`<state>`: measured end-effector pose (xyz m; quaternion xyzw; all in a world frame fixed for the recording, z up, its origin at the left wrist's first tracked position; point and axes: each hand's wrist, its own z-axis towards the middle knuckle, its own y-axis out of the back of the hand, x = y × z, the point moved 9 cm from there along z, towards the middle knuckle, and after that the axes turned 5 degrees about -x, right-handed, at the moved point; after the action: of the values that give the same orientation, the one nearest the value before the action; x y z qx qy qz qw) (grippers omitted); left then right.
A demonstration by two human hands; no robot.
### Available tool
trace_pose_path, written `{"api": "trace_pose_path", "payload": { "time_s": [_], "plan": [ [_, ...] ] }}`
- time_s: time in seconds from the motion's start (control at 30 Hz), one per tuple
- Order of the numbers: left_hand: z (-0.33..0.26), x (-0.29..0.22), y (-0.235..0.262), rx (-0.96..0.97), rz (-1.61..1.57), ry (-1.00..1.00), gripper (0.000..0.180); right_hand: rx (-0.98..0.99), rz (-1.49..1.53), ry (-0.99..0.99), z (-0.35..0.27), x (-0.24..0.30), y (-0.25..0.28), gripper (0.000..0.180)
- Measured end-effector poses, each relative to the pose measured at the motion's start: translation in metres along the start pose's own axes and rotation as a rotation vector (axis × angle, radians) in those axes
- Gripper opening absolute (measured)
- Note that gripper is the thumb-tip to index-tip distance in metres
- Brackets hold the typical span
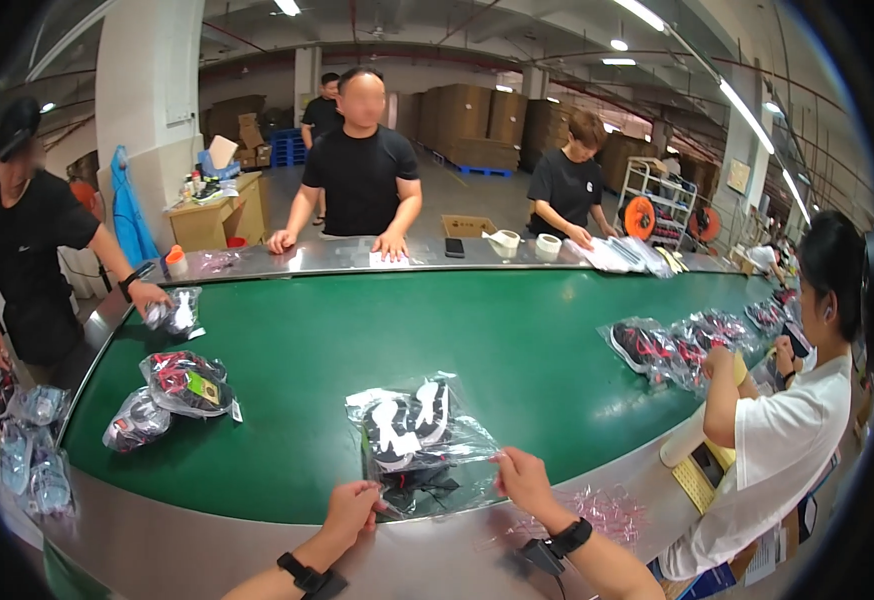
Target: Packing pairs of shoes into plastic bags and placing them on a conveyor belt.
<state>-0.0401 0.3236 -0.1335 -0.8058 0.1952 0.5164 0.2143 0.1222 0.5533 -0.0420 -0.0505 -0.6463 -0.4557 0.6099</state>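
Both hands, left hand (350,507) and right hand (523,479), are pinching one bagged shoe pair (417,440); two more bags (172,398) are lying left of it on the belt (517,350).

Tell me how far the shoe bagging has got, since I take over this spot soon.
Done: bagged shoes lie on the green belt. In hand: left hand and right hand grip a clear bag of black-and-white shoes. Left: this bag's open near edge looks unsealed.
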Motion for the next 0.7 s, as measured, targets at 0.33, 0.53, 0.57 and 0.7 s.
{"api": "trace_pose_path", "payload": {
  "time_s": [0.33, 0.53, 0.57, 0.7],
  "plan": [
    [-0.070, 0.015, 0.010, 0.078, -0.131, 0.227, 0.024, 0.035, 0.082, -0.136, -0.018, -0.006, 0.006, 0.023],
    [-0.086, 0.002, 0.008, 0.076, -0.153, 0.137, 0.022, -0.355, -0.565, 0.614, -0.041, 0.113, 0.016, 0.014],
    [-0.088, 0.005, 0.010, 0.060, -0.152, 0.159, 0.022, -0.199, -0.432, 0.693, -0.047, 0.128, -0.005, 0.015],
    [-0.087, 0.000, 0.005, 0.062, -0.173, 0.072, 0.019, 0.135, -0.175, 0.766, -0.073, 0.138, -0.085, 0.017]
  ]
}}
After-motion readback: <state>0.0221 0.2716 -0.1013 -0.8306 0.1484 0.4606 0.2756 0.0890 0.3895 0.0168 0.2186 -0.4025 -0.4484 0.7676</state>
